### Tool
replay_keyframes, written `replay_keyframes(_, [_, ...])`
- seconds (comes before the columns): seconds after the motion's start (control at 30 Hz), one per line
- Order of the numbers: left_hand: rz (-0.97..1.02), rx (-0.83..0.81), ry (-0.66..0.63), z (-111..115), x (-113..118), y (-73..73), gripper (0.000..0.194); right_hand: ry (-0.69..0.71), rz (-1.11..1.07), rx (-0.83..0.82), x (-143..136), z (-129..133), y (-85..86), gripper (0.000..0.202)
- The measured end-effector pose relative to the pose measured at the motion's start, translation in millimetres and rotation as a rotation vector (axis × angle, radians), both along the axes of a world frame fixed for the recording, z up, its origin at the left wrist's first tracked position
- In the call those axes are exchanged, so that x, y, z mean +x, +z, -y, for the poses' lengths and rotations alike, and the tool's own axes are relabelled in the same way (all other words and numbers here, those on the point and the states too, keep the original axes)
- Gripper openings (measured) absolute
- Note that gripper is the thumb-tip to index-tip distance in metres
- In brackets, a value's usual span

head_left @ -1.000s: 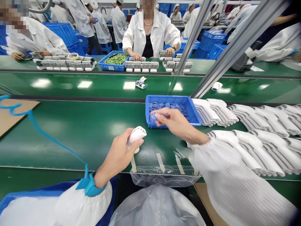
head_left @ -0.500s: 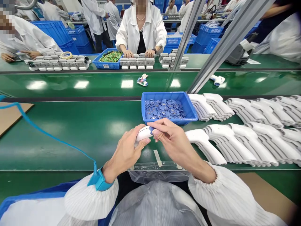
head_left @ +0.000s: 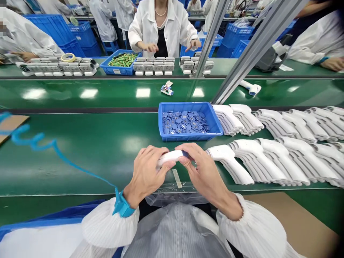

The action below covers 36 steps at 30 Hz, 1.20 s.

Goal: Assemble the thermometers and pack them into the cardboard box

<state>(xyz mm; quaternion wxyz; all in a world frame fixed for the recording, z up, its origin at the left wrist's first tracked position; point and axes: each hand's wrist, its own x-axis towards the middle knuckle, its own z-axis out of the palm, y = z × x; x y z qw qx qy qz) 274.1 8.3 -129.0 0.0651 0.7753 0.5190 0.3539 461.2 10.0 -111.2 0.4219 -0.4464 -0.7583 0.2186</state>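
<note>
Both of my hands grip one white plastic housing (head_left: 171,156) above the green work surface. My left hand (head_left: 147,170) is closed around its left end, thumb below and fingers on top. At the other end, a dark blue piece (head_left: 185,153) shows between the fingers and thumb of my right hand (head_left: 202,173). The lower part of the housing is hidden by my hands. Just beyond them stands a blue bin (head_left: 191,137) holding many flat blue plastic pieces (head_left: 185,122). A teal wrist strap (head_left: 124,205) with a coiled cord is on my left wrist.
Nested rows of white gun-shaped shells (head_left: 258,161) lie to the right. A slanted metal post (head_left: 242,62) rises beyond the bin. On the far belt lie a small opened device (head_left: 167,88) and a white gun-shaped unit (head_left: 251,87). A co-worker (head_left: 162,32) sits opposite.
My right fingers have shifted from pinching the blue piece to wrapping around that end of the housing. The co-worker opposite has lifted both hands off the grey-white units.
</note>
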Motion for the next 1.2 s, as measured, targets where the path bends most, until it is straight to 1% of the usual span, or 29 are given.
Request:
replay_keyframes(0.03, [0.055,0.000,0.099,2,2,-3.2,0.029,0.004,0.018,-0.042,3,3,-1.3,0.018])
replay_keyframes(0.1, [0.129,0.006,0.326,2,7,-11.1,0.042,0.048,0.056,-0.128,5,8,-5.9,0.018])
replay_keyframes(0.13, [0.126,0.020,0.408,0,9,-15.2,0.048,0.076,0.074,-0.150,4,11,-9.2,0.019])
replay_keyframes(0.17, [0.102,0.040,0.447,-3,11,-18.7,0.052,0.089,0.091,-0.148,2,13,-12.9,0.020])
replay_keyframes(0.23, [0.042,0.088,0.440,-10,13,-23.0,0.055,0.069,0.114,-0.095,-5,18,-20.7,0.023])
replay_keyframes(0.3, [0.004,0.104,0.392,-15,11,-22.8,0.055,0.032,0.102,-0.058,-10,23,-27.0,0.026])
replay_keyframes(0.37, [0.001,0.058,0.329,-15,5,-19.7,0.055,-0.002,0.043,-0.122,-13,25,-30.7,0.028])
replay_keyframes(0.4, [0.020,0.033,0.289,-12,1,-18.3,0.050,-0.031,-0.005,-0.201,-14,25,-31.5,0.029])
replay_keyframes(0.43, [0.049,0.016,0.241,-7,-3,-17.9,0.042,-0.072,-0.069,-0.317,-14,24,-31.8,0.032])
replay_keyframes(0.5, [0.132,0.031,0.161,3,-9,-20.6,0.028,-0.136,-0.236,-0.635,-13,19,-31.7,0.038])
replay_keyframes(0.53, [0.178,0.061,0.160,7,-11,-23.7,0.025,-0.131,-0.313,-0.807,-13,16,-31.4,0.041])
replay_keyframes(0.57, [0.222,0.088,0.196,9,-12,-27.2,0.025,-0.097,-0.364,-0.953,-13,14,-31.3,0.044])
replay_keyframes(0.6, [0.265,0.101,0.260,10,-12,-30.7,0.029,-0.043,-0.366,-1.042,-13,12,-31.2,0.046])
replay_keyframes(0.63, [0.306,0.098,0.332,9,-11,-33.4,0.036,0.005,-0.318,-1.048,-14,11,-31.2,0.046])
replay_keyframes(0.67, [0.344,0.080,0.391,5,-9,-35.1,0.042,0.029,-0.229,-0.966,-16,10,-31.5,0.044])
replay_keyframes(0.7, [0.379,0.048,0.422,0,-7,-35.6,0.045,0.038,-0.113,-0.821,-18,11,-32.0,0.040])
replay_keyframes(0.77, [0.428,-0.009,0.430,-14,-2,-33.7,0.048,0.062,0.129,-0.498,-24,13,-34.1,0.030])
replay_keyframes(0.8, [0.433,-0.015,0.436,-22,0,-32.2,0.049,0.081,0.240,-0.387,-28,13,-35.8,0.028])
replay_keyframes(0.83, [0.424,-0.001,0.450,-30,2,-31.0,0.051,0.099,0.340,-0.324,-33,14,-37.8,0.029])
replay_keyframes(0.87, [0.404,0.032,0.469,-38,3,-30.3,0.052,0.106,0.425,-0.297,-38,15,-39.9,0.033])
replay_keyframes(0.93, [0.347,0.116,0.491,-49,4,-30.5,0.052,0.066,0.534,-0.276,-45,15,-42.9,0.039])
replay_keyframes(0.97, [0.313,0.145,0.474,-52,3,-30.9,0.052,0.045,0.554,-0.275,-47,16,-42.8,0.039])
replay_keyframes(1.03, [0.234,0.167,0.366,-50,-5,-30.3,0.051,0.065,0.494,-0.309,-42,16,-37.2,0.037])
replay_keyframes(1.07, [0.188,0.156,0.280,-46,-13,-28.9,0.049,0.104,0.427,-0.351,-35,16,-31.2,0.034])
replay_keyframes(1.13, [0.088,0.091,0.108,-40,-36,-23.1,0.043,0.215,0.284,-0.498,-13,12,-12.4,0.030])
replay_keyframes(1.17, [0.017,0.014,0.064,-40,-51,-17.9,0.041,0.260,0.228,-0.578,0,7,-0.1,0.030])
replay_keyframes(1.2, [-0.039,-0.069,0.098,-43,-68,-10.6,0.045,0.284,0.187,-0.641,13,0,14.0,0.032])
